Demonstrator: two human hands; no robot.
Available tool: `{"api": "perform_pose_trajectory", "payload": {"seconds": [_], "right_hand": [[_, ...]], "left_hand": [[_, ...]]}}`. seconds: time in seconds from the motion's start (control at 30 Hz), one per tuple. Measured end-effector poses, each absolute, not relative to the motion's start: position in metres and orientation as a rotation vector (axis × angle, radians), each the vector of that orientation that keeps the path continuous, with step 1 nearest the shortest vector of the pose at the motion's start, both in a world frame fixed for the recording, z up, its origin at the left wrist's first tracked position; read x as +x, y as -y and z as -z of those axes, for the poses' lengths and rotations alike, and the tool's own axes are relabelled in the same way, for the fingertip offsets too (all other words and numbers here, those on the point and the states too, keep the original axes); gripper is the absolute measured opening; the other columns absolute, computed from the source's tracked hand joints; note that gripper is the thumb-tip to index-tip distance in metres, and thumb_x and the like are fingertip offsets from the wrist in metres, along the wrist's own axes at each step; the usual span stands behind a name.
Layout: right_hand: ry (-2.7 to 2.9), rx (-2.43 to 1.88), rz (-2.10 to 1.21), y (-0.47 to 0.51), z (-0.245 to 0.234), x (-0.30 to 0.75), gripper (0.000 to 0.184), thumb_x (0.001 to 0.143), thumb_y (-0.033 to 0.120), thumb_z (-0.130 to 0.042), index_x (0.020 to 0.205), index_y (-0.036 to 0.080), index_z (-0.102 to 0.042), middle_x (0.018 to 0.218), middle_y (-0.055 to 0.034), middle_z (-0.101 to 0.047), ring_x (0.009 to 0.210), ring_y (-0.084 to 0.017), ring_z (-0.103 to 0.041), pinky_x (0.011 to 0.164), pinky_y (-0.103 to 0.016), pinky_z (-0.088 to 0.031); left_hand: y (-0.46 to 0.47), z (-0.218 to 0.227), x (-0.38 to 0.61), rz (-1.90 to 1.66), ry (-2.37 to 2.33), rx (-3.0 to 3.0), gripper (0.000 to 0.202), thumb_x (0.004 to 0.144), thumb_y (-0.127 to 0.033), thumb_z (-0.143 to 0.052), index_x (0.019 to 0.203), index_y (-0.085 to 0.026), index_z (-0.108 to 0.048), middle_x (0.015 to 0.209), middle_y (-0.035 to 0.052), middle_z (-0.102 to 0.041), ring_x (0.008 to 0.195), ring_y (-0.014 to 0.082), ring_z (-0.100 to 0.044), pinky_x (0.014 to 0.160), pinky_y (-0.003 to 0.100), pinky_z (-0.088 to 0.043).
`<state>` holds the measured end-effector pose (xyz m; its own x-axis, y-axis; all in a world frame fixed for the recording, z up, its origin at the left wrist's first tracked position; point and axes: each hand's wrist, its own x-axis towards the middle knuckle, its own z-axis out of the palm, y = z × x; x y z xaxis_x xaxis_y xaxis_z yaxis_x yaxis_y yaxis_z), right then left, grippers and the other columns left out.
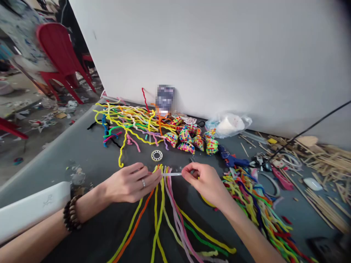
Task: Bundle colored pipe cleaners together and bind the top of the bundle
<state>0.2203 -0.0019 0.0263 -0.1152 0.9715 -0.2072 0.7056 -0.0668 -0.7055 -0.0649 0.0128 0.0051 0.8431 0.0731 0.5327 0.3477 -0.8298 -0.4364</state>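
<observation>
My left hand (131, 182) is closed around the top ends of a bundle of pipe cleaners (161, 215) in yellow, orange, pink and green, which fan out toward me over the dark table (90, 153). My right hand (204, 180) pinches the end of a thin white strip (172, 174) that stretches from the bundle's top to its fingers. A ring sits on my left hand and a beaded bracelet on that wrist.
A tangle of loose pipe cleaners (128, 120) lies at the back left, several multicoloured bead pieces (189, 140) and a small white ring (156, 155) behind my hands. More pipe cleaners (255, 197), a blue glue gun (233, 159), a plastic bag (227, 125) and wooden sticks (323, 164) lie to the right. A red chair (59, 54) stands far left.
</observation>
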Motion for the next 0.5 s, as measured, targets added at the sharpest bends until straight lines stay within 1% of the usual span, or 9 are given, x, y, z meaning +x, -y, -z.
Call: {"api": "perform_pose_trajectory", "payload": {"seconds": [0.07, 0.17, 0.3, 0.4, 0.5], "right_hand": [[1.878, -1.846, -0.962, -0.003, -0.024, 0.217, 0.021, 0.09, 0.039, -0.065, 0.084, 0.023, -0.076, 0.075, 0.0005, -0.075, 0.068, -0.018, -0.066, 0.061, -0.027, -0.039], [1.93, -1.911, -0.833, -0.008, -0.02, 0.215, 0.023, 0.091, 0.039, -0.064, 0.079, 0.023, -0.075, 0.078, -0.0001, -0.077, 0.071, -0.019, -0.068, 0.063, -0.028, -0.038], [1.985, -2.022, -0.652, -0.012, -0.013, 0.218, 0.019, 0.091, 0.036, -0.065, 0.079, 0.024, -0.075, 0.078, 0.0003, -0.077, 0.072, -0.019, -0.069, 0.064, -0.028, -0.036], [2.002, -2.048, -0.632, -0.01, -0.009, 0.219, 0.017, 0.09, 0.034, -0.066, 0.081, 0.025, -0.077, 0.079, 0.0003, -0.078, 0.073, -0.019, -0.07, 0.062, -0.028, -0.035], [2.002, -2.068, -0.61, -0.007, -0.008, 0.217, 0.017, 0.091, 0.033, -0.066, 0.082, 0.025, -0.078, 0.082, -0.001, -0.079, 0.074, -0.019, -0.071, 0.061, -0.029, -0.035]], "left_hand": [[-0.019, -0.009, -0.06, 0.637, 0.261, -2.495, 0.017, 0.098, -0.012, -0.065, 0.112, -0.013, -0.074, 0.113, 0.0073, -0.077, 0.084, 0.0162, -0.069, 0.078, 0.032, -0.057], [-0.03, -0.014, -0.051, 0.561, 0.269, -2.531, 0.016, 0.099, -0.009, -0.062, 0.109, -0.013, -0.073, 0.104, 0.0071, -0.078, 0.091, 0.0184, -0.071, 0.084, 0.033, -0.057], [-0.046, -0.012, -0.044, 0.536, 0.295, -2.603, 0.018, 0.101, -0.009, -0.058, 0.112, -0.013, -0.072, 0.107, 0.0078, -0.078, 0.1, 0.021, -0.071, 0.087, 0.035, -0.056], [-0.052, -0.008, -0.042, 0.557, 0.27, -2.653, 0.017, 0.101, -0.01, -0.059, 0.112, -0.014, -0.071, 0.11, 0.0082, -0.077, 0.105, 0.0213, -0.07, 0.087, 0.034, -0.054], [-0.051, -0.005, -0.038, 0.456, 0.32, -2.694, 0.015, 0.102, -0.011, -0.059, 0.109, -0.016, -0.071, 0.105, 0.0072, -0.076, 0.104, 0.0209, -0.068, 0.086, 0.034, -0.052]]}}
